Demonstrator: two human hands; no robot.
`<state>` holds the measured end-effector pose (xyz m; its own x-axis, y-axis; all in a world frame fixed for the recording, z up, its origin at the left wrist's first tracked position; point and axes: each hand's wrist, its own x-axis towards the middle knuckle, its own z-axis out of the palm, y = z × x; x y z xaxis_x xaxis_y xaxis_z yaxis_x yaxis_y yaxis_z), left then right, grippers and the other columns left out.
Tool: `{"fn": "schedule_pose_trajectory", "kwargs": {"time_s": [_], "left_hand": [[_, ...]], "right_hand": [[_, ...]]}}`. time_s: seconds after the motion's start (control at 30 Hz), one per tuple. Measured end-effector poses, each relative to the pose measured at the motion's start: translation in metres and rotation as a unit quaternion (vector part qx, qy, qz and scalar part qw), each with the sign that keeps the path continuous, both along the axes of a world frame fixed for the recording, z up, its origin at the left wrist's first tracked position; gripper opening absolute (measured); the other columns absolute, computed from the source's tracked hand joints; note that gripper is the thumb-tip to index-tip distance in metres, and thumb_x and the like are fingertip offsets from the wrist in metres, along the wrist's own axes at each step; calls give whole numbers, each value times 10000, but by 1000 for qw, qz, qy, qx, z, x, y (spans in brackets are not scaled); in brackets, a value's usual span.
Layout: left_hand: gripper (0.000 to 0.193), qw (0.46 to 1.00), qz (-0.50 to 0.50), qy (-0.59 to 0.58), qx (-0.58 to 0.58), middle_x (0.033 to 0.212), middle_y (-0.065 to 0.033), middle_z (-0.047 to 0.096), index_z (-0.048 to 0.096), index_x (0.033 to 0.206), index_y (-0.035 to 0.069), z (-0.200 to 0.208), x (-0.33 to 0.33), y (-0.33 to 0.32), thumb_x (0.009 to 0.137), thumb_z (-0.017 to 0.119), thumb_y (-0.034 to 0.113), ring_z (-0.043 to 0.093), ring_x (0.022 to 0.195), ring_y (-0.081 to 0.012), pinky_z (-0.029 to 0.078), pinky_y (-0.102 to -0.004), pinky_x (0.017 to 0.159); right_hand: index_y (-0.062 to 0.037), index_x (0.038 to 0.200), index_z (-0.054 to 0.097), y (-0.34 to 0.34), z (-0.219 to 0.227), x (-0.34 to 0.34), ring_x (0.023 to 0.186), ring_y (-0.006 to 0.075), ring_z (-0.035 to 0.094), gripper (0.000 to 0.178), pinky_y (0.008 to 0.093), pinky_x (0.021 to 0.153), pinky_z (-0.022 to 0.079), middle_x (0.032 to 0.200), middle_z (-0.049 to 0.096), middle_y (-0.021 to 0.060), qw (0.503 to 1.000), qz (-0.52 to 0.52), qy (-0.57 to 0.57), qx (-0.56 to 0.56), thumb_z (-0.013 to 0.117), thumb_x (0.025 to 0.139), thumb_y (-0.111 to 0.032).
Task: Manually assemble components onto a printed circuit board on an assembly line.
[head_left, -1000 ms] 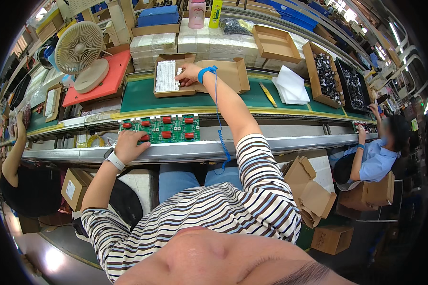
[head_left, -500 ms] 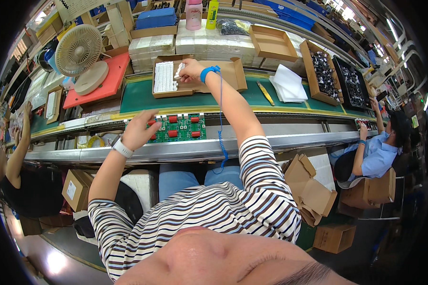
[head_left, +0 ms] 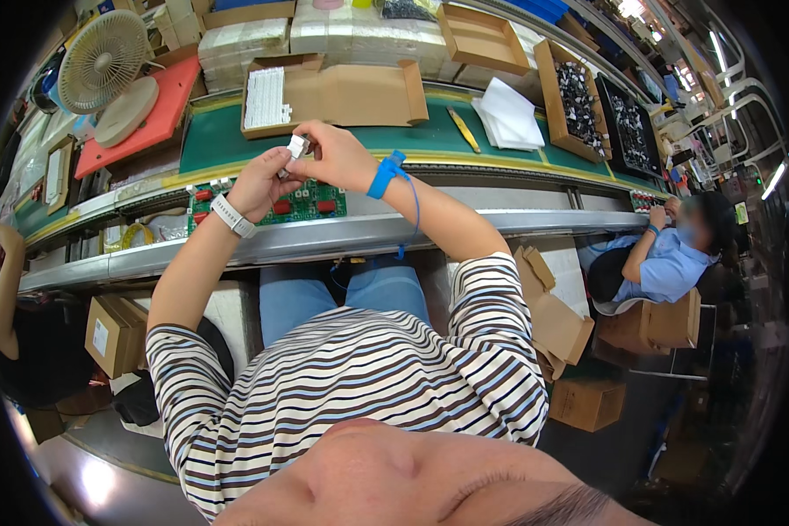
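Above a green circuit board (head_left: 310,198) with red components, my two hands meet around small white plastic pieces (head_left: 297,145). My left hand (head_left: 261,182) is closed on them with thumb and fingers. My right hand (head_left: 335,158), a blue wrist strap (head_left: 384,178) at its wrist, pinches them from the other side. Their exact kind and number are hard to make out. Just beyond, an open cardboard box (head_left: 359,95) holds rows of similar white pieces (head_left: 266,96) in its left part. My forearms and hands hide part of the board.
A yellow cutter (head_left: 463,130) and white sheets (head_left: 507,116) lie right of the box. Farther right stands a carton of dark parts (head_left: 579,110). A fan (head_left: 105,61) stands at the left. A metal rail (head_left: 368,230) runs along the near edge. People work on both sides.
My right hand has come back from the box toward me, carrying white pieces. My left hand has risen from the board to meet it. The whole view has shifted.
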<state>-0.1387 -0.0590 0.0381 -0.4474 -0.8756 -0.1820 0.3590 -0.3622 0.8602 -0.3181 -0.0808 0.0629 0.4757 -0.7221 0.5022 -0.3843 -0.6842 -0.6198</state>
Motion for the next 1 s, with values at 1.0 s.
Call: {"fn": "schedule_pose_trajectory", "kwargs": {"time_s": [1.0], "left_hand": [[229, 891, -121, -386, -208, 745, 8, 565, 626, 1019, 33, 7, -2, 22, 832, 600, 163, 482, 653, -84, 417, -228, 601]], "right_hand": [[-31, 883, 643, 29, -33, -53, 832, 314, 604, 332, 367, 747, 469, 847, 640, 173, 937, -11, 292, 193, 656, 726, -323]]}}
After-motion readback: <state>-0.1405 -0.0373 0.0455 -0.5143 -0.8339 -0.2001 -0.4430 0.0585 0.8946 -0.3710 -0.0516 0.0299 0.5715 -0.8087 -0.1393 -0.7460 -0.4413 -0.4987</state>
